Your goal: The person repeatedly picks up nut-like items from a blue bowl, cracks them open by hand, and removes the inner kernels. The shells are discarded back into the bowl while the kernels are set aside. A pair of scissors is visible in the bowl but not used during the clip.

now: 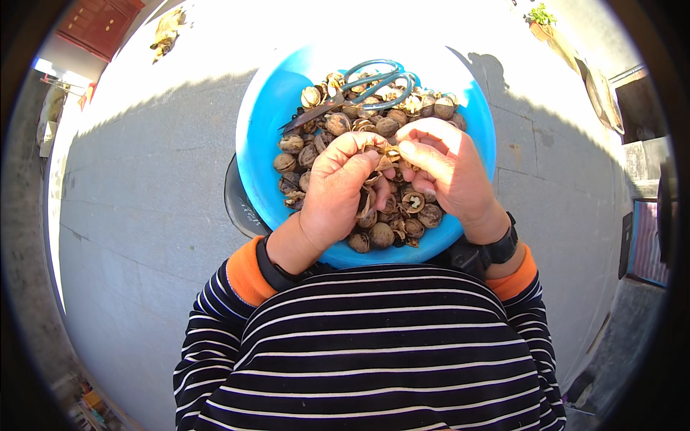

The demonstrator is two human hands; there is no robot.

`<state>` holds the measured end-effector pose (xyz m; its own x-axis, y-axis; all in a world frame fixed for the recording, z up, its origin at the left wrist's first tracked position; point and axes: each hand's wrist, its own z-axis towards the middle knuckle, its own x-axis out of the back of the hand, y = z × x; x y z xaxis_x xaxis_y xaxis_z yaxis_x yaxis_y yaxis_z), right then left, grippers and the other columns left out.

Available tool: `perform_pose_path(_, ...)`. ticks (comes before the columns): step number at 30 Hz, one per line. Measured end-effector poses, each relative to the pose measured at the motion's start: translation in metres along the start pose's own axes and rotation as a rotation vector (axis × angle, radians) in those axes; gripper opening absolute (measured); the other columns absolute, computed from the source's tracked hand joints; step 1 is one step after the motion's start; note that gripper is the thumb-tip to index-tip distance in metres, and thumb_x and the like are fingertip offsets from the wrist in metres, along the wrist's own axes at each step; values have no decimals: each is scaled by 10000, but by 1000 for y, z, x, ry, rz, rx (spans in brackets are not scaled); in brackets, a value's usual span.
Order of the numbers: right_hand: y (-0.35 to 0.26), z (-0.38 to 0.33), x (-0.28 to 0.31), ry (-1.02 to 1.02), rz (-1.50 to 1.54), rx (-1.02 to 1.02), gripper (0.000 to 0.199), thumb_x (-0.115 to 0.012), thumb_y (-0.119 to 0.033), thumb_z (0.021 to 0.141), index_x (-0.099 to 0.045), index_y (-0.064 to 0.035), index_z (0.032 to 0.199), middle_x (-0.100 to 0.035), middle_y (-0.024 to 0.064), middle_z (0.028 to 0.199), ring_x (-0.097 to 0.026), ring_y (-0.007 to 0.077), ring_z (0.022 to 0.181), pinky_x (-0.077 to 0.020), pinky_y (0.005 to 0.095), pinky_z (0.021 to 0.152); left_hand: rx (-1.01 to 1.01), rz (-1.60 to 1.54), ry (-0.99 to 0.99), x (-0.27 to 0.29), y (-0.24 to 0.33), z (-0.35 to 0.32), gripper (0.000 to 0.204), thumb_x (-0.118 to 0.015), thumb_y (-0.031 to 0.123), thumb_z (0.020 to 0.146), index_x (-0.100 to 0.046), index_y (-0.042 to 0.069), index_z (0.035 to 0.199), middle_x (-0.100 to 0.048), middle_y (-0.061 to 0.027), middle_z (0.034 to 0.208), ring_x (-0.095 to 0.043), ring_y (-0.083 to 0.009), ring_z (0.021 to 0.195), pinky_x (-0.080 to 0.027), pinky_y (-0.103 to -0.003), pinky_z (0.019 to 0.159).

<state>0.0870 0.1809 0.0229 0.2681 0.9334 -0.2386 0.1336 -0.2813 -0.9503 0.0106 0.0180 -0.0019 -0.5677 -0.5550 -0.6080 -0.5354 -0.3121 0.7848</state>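
Note:
Both my hands meet over a blue basin (259, 158) filled with walnuts (381, 235) and pieces of shell. My left hand (338, 179) is closed around a broken walnut (388, 159), its thumb pressing on the shell. The thumb and fingertips of my right hand (449, 169) pinch at the same walnut from the other side; how much they hold is partly hidden. A pair of scissors (384, 82) with blue-green handles lies on the walnuts at the far side, blades pointing left. One cracked walnut (412, 202) shows pale kernel below my right hand.
Under the basin's left side a dark round object (241, 205) sticks out on the grey paved floor (144, 201). At the far left, in bright sun, lies a tan animal (167, 34). A potted green plant (542, 14) stands at the far right.

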Motion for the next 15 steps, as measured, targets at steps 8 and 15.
perform_pose_path(8,5,1,-1,81,-413,289,151,-592,25,874,-599,12,1024,-605,37,768,-520,70,588,-397,201,490,-30,7,-1,3,-3,0,212,-431,89,966,-558,16,1119,-620,-122,878,-572,-170,579,-455,-247,516)
perform_pose_path(15,4,-2,-3,35,-270,179,127,-574,-14,902,-607,7,1023,-624,35,776,-556,69,628,-444,210,526,32,-51,-32,3,0,1,202,-461,75,954,-567,20,1116,-633,-128,878,-578,-169,576,-450,-244,505)
